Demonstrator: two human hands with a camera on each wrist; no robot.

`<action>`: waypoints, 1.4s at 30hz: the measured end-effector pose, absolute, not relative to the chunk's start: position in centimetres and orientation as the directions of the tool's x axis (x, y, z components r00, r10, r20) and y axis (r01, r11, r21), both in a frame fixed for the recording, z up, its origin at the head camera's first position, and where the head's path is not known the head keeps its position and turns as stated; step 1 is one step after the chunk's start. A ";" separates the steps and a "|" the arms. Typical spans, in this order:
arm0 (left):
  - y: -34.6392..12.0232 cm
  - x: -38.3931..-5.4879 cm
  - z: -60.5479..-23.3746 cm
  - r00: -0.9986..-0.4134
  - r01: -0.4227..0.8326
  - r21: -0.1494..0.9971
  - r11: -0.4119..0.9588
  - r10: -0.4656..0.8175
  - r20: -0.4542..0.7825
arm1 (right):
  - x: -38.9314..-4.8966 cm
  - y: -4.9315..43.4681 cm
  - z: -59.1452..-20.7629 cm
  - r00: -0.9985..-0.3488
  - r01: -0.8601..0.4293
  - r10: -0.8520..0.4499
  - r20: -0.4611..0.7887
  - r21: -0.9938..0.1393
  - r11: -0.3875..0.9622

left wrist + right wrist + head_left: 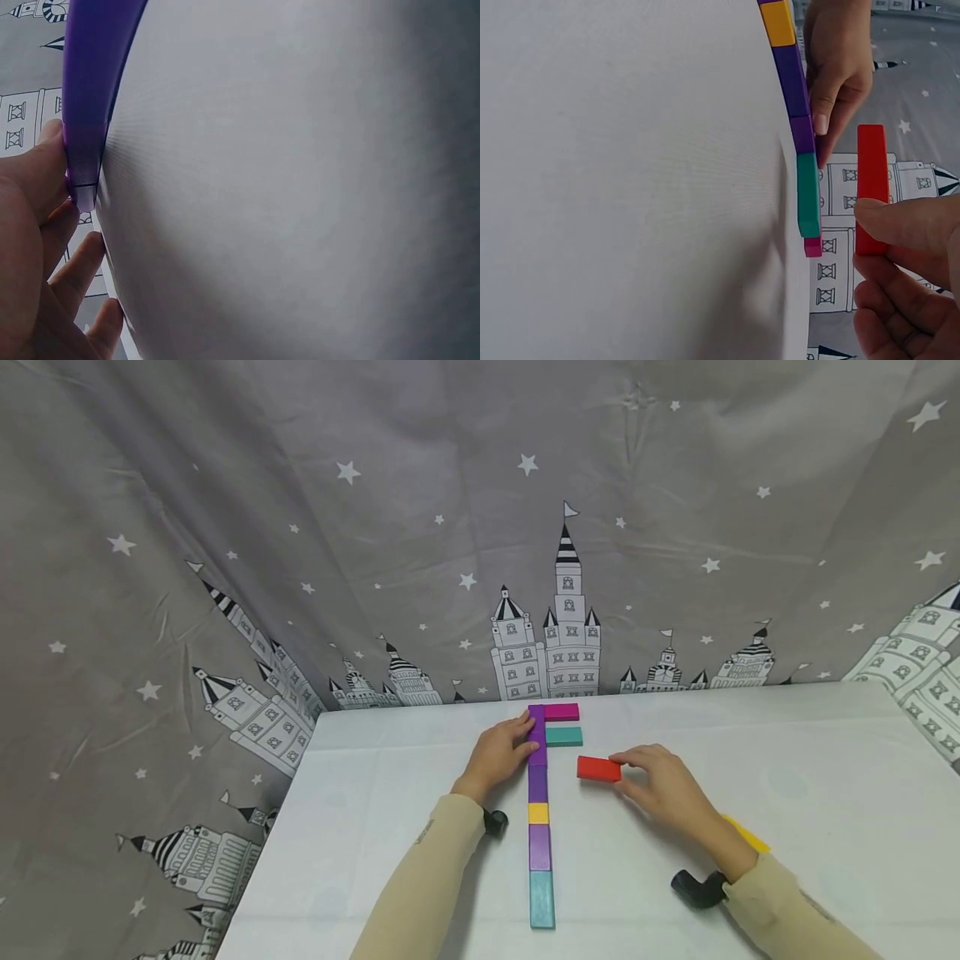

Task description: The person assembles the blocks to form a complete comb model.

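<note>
A column of blocks runs toward me on the white surface: purple blocks (pixel 537 752) at the far end, then a yellow block (pixel 538 813), a lilac block (pixel 539 847) and a blue-teal block (pixel 542 900). To its right, a magenta block (pixel 562 712) and a teal block (pixel 564 737) lie crosswise against the far end. My left hand (pixel 497 755) touches the far purple block from the left with thumb and fingertips. My right hand (pixel 667 789) pinches a red block (pixel 597 769) by its right end, right of the column and apart from it, raised in the right wrist view (pixel 871 187).
A yellow object (pixel 746 834) is partly hidden behind my right forearm. Black wrist mounts (pixel 697 890) stick out by both sleeves. A grey curtain (pixel 420 560) printed with castles and stars hangs behind the white tabletop (pixel 375 793).
</note>
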State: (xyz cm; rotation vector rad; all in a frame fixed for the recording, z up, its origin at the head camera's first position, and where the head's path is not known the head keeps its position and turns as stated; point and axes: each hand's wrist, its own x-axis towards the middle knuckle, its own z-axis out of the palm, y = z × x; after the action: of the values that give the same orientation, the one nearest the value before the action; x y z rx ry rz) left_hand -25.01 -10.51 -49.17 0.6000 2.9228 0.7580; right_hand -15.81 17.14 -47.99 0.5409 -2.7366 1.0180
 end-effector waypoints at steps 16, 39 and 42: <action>-10.5 -25.0 -49.5 -0.924 0.351 0.468 0.811 0.380 0.034 | -17.6 15.3 -48.4 -0.928 -0.372 -0.277 0.248 -0.600 0.708; -10.4 -25.0 -49.2 -0.931 0.328 0.481 0.813 0.365 0.019 | -20.0 13.6 -49.1 -0.913 -0.405 -0.348 0.213 -0.569 0.716; -10.4 -25.0 -49.1 -0.929 0.335 0.486 0.807 0.370 0.027 | -20.2 13.4 -49.0 -0.918 -0.389 -0.352 0.181 -0.569 0.724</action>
State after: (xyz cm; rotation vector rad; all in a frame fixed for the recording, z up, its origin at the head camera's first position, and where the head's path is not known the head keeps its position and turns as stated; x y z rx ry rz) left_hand -24.98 -10.43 -49.13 0.5702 2.9205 0.7652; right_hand -20.24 13.43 -49.04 0.6157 -2.8611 0.9653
